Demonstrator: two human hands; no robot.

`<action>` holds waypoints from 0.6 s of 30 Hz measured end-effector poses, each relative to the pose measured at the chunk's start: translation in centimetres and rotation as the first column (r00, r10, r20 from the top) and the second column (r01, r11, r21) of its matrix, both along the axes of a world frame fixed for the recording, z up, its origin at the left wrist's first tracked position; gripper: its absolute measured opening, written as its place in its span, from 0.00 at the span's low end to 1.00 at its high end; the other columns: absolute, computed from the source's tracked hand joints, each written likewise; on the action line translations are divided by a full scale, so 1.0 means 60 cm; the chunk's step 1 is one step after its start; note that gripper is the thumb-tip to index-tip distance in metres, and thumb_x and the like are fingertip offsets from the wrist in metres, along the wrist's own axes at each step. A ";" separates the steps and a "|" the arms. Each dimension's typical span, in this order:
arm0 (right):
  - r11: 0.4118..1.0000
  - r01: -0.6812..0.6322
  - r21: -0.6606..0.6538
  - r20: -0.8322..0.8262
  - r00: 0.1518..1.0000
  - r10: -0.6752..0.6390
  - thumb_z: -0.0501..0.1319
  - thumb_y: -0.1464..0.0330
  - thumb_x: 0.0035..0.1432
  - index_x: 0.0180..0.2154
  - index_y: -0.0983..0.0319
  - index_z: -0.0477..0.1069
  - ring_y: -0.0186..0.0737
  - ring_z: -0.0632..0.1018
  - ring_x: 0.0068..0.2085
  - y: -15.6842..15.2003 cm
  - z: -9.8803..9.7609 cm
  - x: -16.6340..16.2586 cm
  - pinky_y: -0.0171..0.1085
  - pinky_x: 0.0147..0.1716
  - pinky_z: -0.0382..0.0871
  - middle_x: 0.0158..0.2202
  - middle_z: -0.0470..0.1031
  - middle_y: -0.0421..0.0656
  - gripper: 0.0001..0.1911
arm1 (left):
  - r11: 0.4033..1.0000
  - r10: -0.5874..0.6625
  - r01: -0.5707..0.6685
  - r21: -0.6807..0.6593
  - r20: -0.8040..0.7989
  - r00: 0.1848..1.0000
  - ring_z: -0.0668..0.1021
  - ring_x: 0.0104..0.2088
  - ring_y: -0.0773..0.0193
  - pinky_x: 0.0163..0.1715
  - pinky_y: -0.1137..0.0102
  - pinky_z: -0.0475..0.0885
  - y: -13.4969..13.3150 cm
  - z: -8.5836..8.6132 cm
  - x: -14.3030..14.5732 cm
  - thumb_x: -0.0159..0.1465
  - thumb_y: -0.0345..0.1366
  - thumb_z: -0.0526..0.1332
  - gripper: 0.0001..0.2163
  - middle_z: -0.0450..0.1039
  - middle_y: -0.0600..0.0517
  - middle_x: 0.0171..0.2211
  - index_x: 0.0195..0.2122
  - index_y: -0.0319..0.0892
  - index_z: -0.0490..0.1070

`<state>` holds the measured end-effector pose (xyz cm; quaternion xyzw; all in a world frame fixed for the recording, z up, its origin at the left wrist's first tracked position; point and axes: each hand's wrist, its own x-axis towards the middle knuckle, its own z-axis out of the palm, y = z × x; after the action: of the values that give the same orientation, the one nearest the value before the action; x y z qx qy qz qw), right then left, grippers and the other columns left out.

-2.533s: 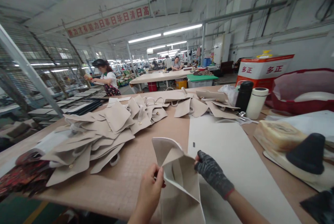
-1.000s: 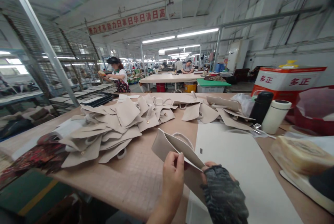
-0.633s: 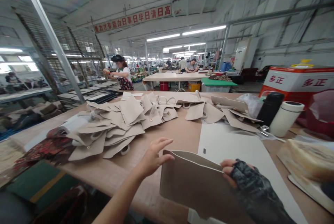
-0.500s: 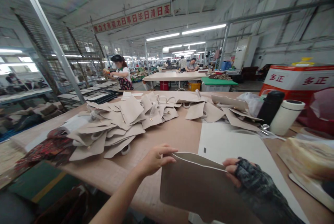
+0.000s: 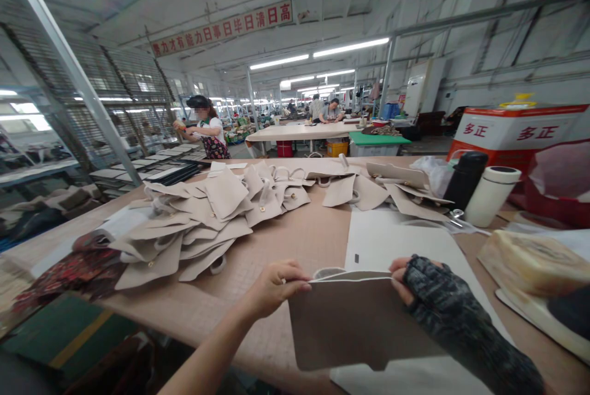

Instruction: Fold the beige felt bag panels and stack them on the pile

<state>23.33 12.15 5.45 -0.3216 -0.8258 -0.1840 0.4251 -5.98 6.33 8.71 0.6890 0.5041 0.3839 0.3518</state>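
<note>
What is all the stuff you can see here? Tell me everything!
bag panel: one, beige, held upright at near table edge
cut pieces: a big pile, beige, left and far side of table
white sheet: one, under the held panel
black bottle: one, right
white cup: one, beside the bottle
red-and-white box: one, far right
table: one, tan
left hand: bare, pinching panel's top left
right hand: dark glove, gripping top right

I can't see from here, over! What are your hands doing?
Left hand and gloved right hand pinch beige bag piece by top corners. Held over white sheet. Nothing in between.
</note>
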 end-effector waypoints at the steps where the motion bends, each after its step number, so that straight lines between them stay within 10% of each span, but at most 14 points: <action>1: 1.000 0.021 0.017 0.009 1.000 -0.021 0.53 0.68 0.61 0.33 0.63 0.70 0.47 0.75 0.36 0.000 0.002 -0.002 0.45 0.38 0.67 0.32 0.76 0.49 0.09 | 1.000 0.008 -0.008 0.008 -0.001 1.000 0.72 0.27 0.65 0.28 0.74 0.66 -0.002 0.000 0.003 0.56 0.39 0.64 0.08 0.71 0.50 0.24 0.31 0.42 0.81; 18: 0.988 0.003 0.151 0.113 0.993 -0.021 0.48 0.70 0.63 0.31 0.64 0.70 0.46 0.75 0.32 -0.011 0.048 -0.009 0.44 0.36 0.65 0.28 0.76 0.50 0.14 | 0.999 -0.031 0.033 0.009 -0.185 0.982 0.71 0.26 0.66 0.27 0.76 0.64 -0.008 0.027 0.024 0.58 0.35 0.61 0.08 0.69 0.54 0.24 0.27 0.42 0.79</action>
<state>22.77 11.48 8.32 -0.2824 -0.8307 -0.2666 0.3990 -4.57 5.84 10.36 0.7320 0.5211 0.3155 0.3052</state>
